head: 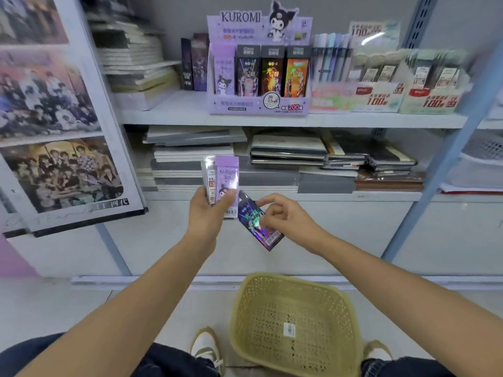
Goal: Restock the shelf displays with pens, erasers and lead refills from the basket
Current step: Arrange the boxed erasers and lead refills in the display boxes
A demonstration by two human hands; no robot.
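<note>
Below the upper shelf, at chest height, we hold lead refills for sorting. We judge the step to be matching packs to slots in the Kuromi display box (258, 103). Next we need to reach up and slot the dark holographic pack (254, 223) upright among its like. Our left hand (208, 213) grips a small fan of packs, purple pack (228, 178) foremost. Our right hand (285, 217) pinches the dark pack, tilted, between thumb and forefinger. The basket (285, 277) sits on the floor by our feet.
</note>
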